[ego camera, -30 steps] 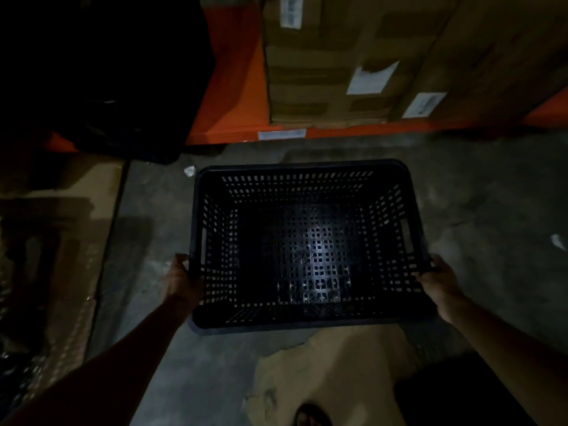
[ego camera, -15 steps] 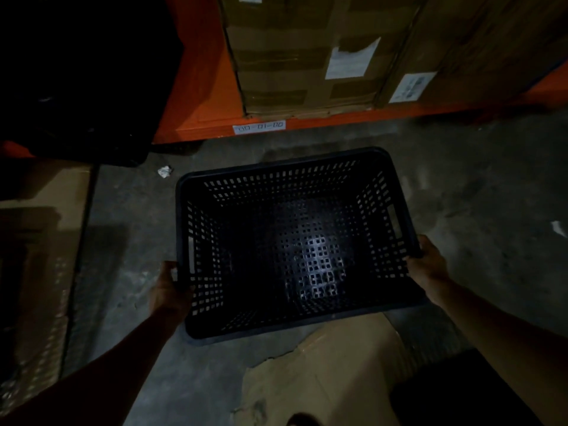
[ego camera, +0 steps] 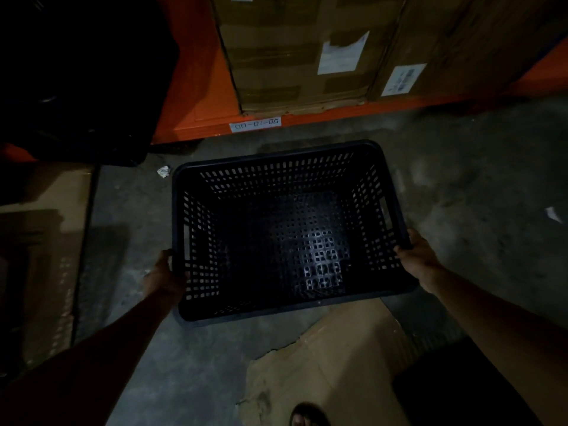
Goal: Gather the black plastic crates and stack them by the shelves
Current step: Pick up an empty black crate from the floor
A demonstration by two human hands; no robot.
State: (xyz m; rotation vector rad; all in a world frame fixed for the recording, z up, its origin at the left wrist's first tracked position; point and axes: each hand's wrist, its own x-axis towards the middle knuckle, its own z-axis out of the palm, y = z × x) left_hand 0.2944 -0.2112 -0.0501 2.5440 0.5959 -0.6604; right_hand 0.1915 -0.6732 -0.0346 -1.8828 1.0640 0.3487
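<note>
A black perforated plastic crate (ego camera: 285, 229) hangs empty over the grey concrete floor, its open top toward me, slightly rotated so its right side lies farther away. My left hand (ego camera: 164, 275) grips the rim at its near left side. My right hand (ego camera: 416, 256) grips the rim at its near right side. The orange shelf beam (ego camera: 307, 119) with a white label runs just beyond the crate.
Cardboard boxes (ego camera: 295, 53) with paper labels fill the shelf. A large dark mass (ego camera: 76, 78) sits at the upper left. Flattened cardboard (ego camera: 319, 364) lies on the floor near my foot (ego camera: 307, 416), more cardboard (ego camera: 40, 241) lies at the left. Paper scraps (ego camera: 163, 171) dot the floor.
The view has shifted: the shelf and boxes look nearer and the label has come into sight. The crate has turned slightly, its right side farther away. Both hands keep their hold.
</note>
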